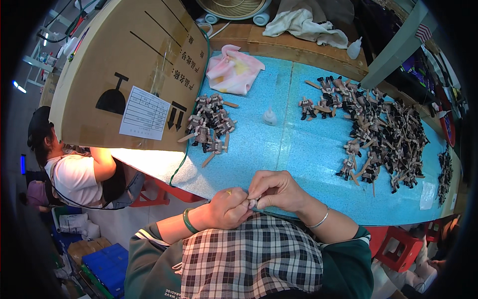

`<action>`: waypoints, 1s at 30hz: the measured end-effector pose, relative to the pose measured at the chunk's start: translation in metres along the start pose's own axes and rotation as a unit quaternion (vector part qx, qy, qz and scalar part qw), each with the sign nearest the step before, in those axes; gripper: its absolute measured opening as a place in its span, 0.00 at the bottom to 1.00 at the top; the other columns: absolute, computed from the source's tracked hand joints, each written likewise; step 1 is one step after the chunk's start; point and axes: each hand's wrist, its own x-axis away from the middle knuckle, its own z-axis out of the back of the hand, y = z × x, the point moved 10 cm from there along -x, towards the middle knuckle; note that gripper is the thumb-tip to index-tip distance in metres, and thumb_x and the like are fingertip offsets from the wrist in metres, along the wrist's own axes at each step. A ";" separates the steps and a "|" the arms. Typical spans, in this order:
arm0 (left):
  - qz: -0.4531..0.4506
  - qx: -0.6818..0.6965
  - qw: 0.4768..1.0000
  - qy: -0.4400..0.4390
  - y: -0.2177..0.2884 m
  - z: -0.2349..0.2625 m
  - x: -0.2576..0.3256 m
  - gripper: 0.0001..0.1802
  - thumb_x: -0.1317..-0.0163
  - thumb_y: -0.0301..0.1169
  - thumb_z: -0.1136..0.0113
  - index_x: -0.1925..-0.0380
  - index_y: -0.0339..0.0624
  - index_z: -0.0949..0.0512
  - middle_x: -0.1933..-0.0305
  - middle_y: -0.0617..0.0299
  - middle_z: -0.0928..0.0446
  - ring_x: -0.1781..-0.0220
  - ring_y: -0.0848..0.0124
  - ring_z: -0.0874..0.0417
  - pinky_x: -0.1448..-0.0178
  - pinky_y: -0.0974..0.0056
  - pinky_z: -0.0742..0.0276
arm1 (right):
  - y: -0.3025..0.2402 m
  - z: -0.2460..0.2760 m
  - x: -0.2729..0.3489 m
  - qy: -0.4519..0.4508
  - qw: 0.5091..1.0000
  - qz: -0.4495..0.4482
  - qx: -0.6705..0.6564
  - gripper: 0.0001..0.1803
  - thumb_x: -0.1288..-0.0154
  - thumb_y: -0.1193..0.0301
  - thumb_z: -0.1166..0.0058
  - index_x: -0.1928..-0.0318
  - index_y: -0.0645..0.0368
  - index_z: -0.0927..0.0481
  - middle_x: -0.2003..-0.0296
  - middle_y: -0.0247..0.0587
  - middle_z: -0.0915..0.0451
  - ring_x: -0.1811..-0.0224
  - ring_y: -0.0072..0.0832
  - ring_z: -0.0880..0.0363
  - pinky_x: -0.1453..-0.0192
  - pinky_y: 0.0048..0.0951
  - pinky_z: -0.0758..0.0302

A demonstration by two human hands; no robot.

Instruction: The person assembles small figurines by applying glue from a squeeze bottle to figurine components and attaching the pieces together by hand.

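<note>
My left hand (228, 209) is closed in a fist close to my body at the table's near edge. Against it, my right hand (280, 192) pinches with thumb and fingertips. Between the two sits a small pale piece (253, 204), mostly covered by fingers, so its kind cannot be made out. Beyond the left hand lies a small pile of toy figures (211, 122) with pale bodies, dark legs and flat tan pieces. A much larger heap of similar figures (386, 134) spreads over the right side of the blue table top (249, 164).
A large cardboard box (164, 55) stands at the left. A small squeeze bottle (269, 117) and a pink cloth (234, 70) lie beyond the hands. Another bottle (354, 48) and a fan (234, 7) are at the back. A person (74, 174) sits left; red stools (398, 246) stand below.
</note>
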 end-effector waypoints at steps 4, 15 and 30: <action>0.000 0.000 1.000 0.007 0.000 0.000 0.001 0.20 0.56 0.18 0.35 0.65 0.34 0.35 0.71 0.54 0.33 0.79 0.64 0.27 0.80 0.63 0.28 | 0.001 0.001 0.000 0.004 1.000 -0.001 -0.004 0.12 0.50 0.80 0.33 0.63 0.59 0.14 0.67 0.34 0.21 0.64 0.21 0.24 0.60 0.22 0.27; 0.099 0.018 0.995 -0.007 -0.016 -0.003 0.002 0.27 0.54 0.18 0.35 0.54 0.37 0.36 0.67 0.51 0.31 0.77 0.58 0.27 0.78 0.59 0.30 | 0.017 0.011 -0.001 0.038 0.994 -0.031 -0.103 0.09 0.47 0.81 0.36 0.63 0.64 0.16 0.65 0.37 0.23 0.67 0.23 0.24 0.66 0.20 0.26; 0.222 0.074 0.971 -0.058 -0.036 -0.010 -0.008 0.22 0.43 0.17 0.42 0.53 0.38 0.41 0.67 0.51 0.33 0.76 0.62 0.31 0.72 0.62 0.35 | 0.047 0.024 0.002 0.080 0.946 -0.108 -0.296 0.07 0.43 0.78 0.37 0.63 0.64 0.18 0.66 0.39 0.20 0.75 0.20 0.24 0.73 0.17 0.24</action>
